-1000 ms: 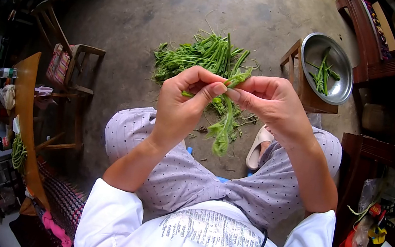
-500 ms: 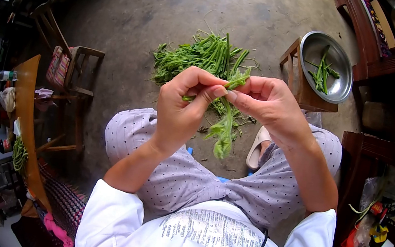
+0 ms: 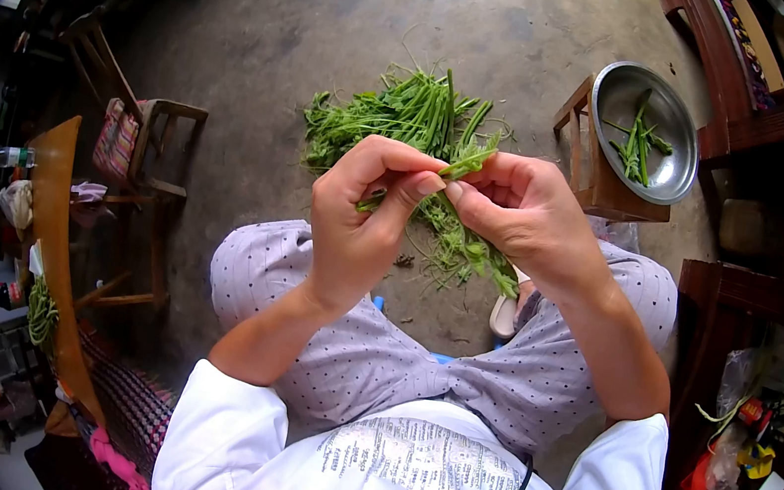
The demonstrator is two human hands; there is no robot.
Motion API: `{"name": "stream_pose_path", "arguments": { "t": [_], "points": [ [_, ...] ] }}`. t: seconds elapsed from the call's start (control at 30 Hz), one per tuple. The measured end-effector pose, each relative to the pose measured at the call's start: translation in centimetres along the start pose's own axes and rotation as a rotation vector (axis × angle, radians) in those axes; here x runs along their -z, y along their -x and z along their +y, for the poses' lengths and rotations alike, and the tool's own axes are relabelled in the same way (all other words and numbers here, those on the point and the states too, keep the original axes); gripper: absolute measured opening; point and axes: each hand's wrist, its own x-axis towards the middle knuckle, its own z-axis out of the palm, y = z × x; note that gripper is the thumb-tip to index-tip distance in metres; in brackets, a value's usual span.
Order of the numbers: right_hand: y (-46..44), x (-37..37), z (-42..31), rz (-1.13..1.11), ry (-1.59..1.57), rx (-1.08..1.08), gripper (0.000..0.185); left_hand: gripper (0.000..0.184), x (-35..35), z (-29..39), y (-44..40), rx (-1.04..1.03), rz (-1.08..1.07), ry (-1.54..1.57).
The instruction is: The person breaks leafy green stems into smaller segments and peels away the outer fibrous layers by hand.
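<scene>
Both hands meet above my knees, their fingertips nearly touching. My left hand is closed on a green stem, one end of which pokes out below its fingers. My right hand pinches the same leafy piece between thumb and forefinger, and a leafy part hangs beneath it. Beyond the hands, a pile of green stems and leaves lies on the floor. Loose trimmings are strewn nearer my feet.
A metal basin holding several green pieces rests on a wooden stool at the right. At the left are a wooden chair and a table edge. Dark wooden furniture lines the right side.
The hanging leafy part has swung to the right, under my right hand. Both hands keep their grip, and the fingers have shifted slightly.
</scene>
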Motion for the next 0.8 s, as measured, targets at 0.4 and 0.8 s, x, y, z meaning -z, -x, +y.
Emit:
{"name": "stream_pose_path", "arguments": {
  "t": [0.4, 0.8],
  "points": [
    [0.1, 1.1, -0.3, -0.079, -0.143, -0.222, 0.023, 0.01, -0.5, 0.6, -0.4, -0.359, 0.057, -0.181],
    [-0.1, 1.3, 0.5, -0.172, -0.29, 0.204, 0.017, 0.009, 0.5, -0.2, -1.2, 0.053, 0.113, 0.093]
  ]
}}
